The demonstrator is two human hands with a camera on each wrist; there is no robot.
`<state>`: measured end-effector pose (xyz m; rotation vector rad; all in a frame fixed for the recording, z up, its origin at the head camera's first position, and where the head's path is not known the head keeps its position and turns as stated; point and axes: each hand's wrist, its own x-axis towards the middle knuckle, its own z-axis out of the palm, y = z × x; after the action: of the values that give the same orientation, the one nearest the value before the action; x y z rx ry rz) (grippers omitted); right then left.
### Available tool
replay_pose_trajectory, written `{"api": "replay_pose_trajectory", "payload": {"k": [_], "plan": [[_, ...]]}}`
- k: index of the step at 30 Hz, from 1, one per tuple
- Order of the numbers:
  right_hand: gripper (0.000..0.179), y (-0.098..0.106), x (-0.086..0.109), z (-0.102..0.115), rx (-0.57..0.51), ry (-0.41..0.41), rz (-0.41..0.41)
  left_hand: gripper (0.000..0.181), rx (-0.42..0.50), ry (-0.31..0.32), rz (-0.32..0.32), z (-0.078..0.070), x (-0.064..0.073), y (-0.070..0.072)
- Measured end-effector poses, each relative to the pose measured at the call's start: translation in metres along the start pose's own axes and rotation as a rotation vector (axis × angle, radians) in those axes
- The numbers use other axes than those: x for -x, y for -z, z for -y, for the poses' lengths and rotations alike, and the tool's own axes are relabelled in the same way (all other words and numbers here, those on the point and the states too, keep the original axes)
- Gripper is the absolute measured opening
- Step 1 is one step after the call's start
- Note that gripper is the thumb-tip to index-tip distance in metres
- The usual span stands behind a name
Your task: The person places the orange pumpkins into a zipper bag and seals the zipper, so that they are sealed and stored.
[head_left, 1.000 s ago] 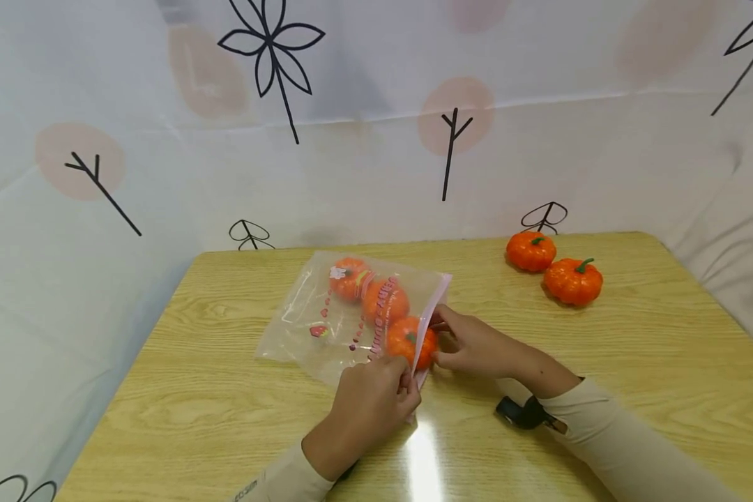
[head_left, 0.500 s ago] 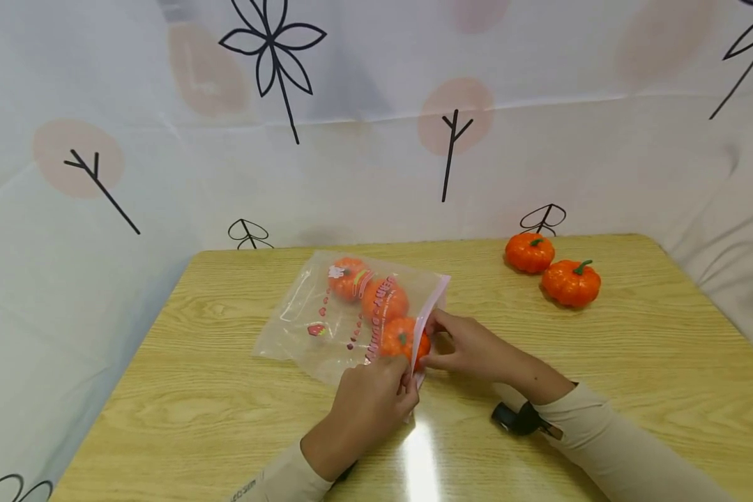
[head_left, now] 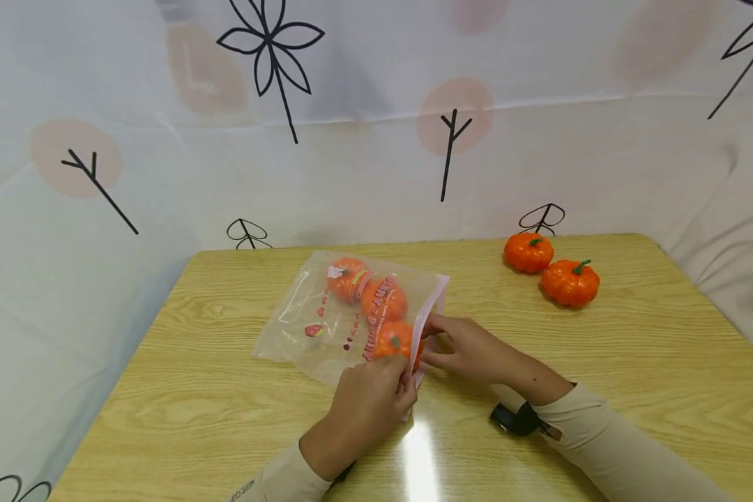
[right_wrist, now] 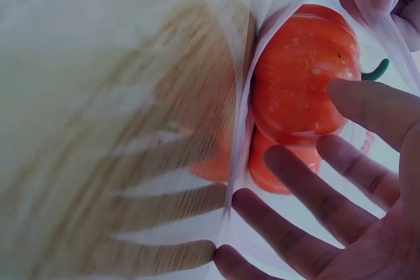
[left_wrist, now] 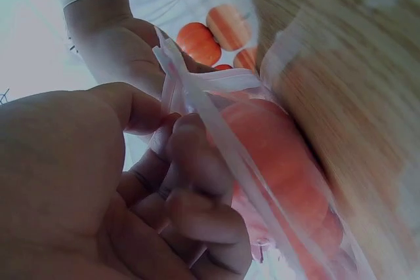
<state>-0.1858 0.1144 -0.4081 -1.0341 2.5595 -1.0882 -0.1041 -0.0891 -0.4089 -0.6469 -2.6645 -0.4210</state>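
Observation:
A clear zip bag with pink print lies on the table, its pink-edged mouth facing right. My left hand pinches the near end of that mouth between thumb and curled fingers. Inside the bag, two small orange pumpkins sit toward the back, and a third pumpkin is just within the opening. My right hand is at the mouth. In the right wrist view its fingers are spread and fairly straight, the thumb overlapping the pumpkin with the green stem, and lower fingertips right at the bag's edge.
Two more pumpkins, a rear one and a front one, stand side by side at the table's back right. The wooden table ends at a white patterned cloth behind.
The third pumpkin has slid a little left, farther inside the bag, and my right hand has followed it to the mouth. My left hand keeps its hold, hardly moving.

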Motion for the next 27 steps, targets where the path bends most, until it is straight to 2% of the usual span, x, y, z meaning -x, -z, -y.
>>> {"api": "replay_pose_trajectory", "payload": {"k": [10,22,27], "plan": [[0.036,0.0001,0.0001,0.0034,0.017,0.020,0.041,0.025,0.031,0.038,0.055,-0.0008,-0.0014,0.0041],[0.048,-0.0004,0.0015,0.0019,0.026,0.042,0.130,0.020,0.022,0.015,0.046,0.0018,-0.0009,0.0019],[0.044,0.0049,0.0044,0.0012,0.049,0.023,0.091,0.017,0.059,0.035,0.066,0.0022,-0.0014,0.0009]]}}
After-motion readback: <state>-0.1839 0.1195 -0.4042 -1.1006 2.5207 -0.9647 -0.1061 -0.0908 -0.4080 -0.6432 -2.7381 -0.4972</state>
